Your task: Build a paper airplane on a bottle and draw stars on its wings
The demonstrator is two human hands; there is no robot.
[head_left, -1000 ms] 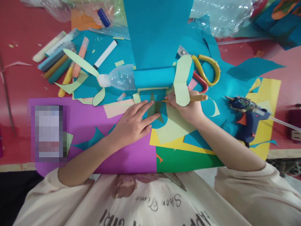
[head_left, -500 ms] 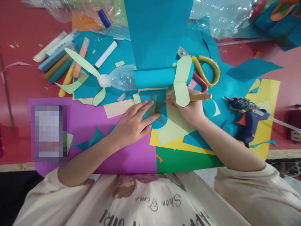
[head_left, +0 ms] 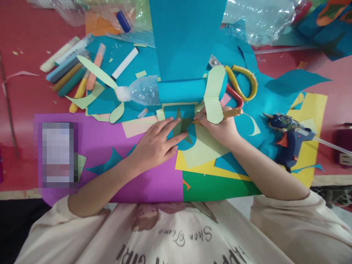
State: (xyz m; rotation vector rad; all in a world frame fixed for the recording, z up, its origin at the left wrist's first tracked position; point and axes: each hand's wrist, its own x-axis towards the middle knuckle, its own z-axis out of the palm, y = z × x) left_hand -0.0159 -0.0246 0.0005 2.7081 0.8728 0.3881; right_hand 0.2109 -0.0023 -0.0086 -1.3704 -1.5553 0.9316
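Note:
A plastic-bottle airplane, its body wrapped in blue paper point(head_left: 183, 91), lies across the middle with a pale green propeller at its cap point(head_left: 123, 94) and a pale green tail piece point(head_left: 214, 93). From its side a blue paper wing point(head_left: 172, 110) extends toward me, bearing a dark olive star point(head_left: 180, 126). My left hand point(head_left: 158, 141) rests flat on this wing, fingers spread beside the star. In my right hand point(head_left: 221, 128) is a brown marker point(head_left: 233, 113), its tip at the star's right point. The tail piece hides part of the marker and fingers.
Yellow-and-red scissors point(head_left: 249, 84) lie right of the bottle. A blue glue gun point(head_left: 291, 146) sits on yellow paper at right. Several markers point(head_left: 64, 75) are grouped at upper left. A blurred-out rectangular object point(head_left: 57, 154) rests on purple paper point(head_left: 154, 187).
The back end of the marker has tipped slightly left as my right hand shifts a little. My left hand stays in place on the wing.

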